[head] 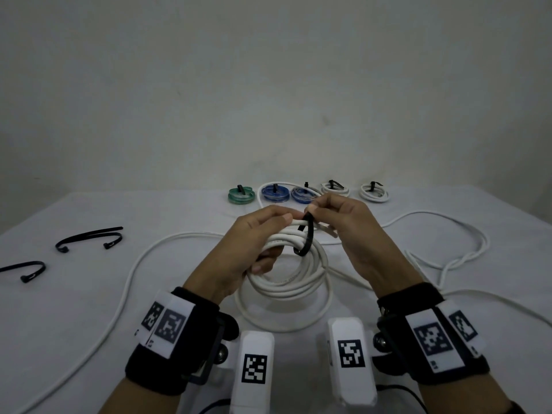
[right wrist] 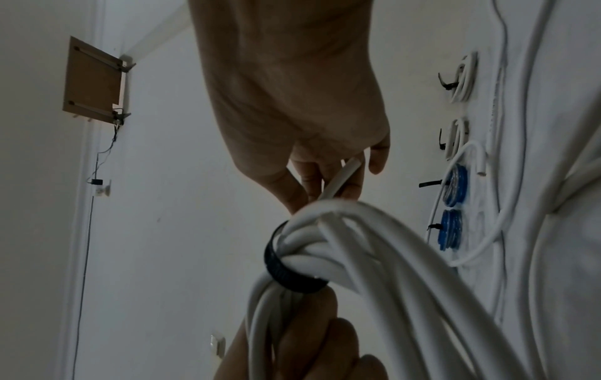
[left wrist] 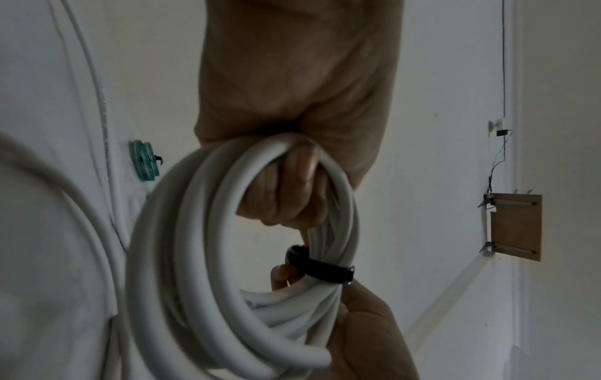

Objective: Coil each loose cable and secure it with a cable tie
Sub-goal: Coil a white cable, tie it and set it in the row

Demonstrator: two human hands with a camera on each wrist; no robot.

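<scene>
A coil of thick white cable (head: 298, 282) is held above the table at the centre. My left hand (head: 263, 243) grips its upper left side, with the fingers (left wrist: 286, 185) curled through the loop. A black cable tie (head: 308, 237) is looped round the bundled turns (left wrist: 320, 267) (right wrist: 286, 272). My right hand (head: 337, 222) pinches the tie's top end between thumb and forefinger. A short white cable end (right wrist: 341, 180) lies against the right hand's fingers. The tie's buckle is hidden.
Several tied coils line the table's far edge: green (head: 241, 195), blue (head: 274, 193), blue-white (head: 303, 194) and two white ones (head: 334, 188) (head: 375, 192). Spare black ties (head: 89, 239) (head: 27, 270) lie at the left. Loose white cable (head: 143, 255) (head: 448, 255) trails across the cloth.
</scene>
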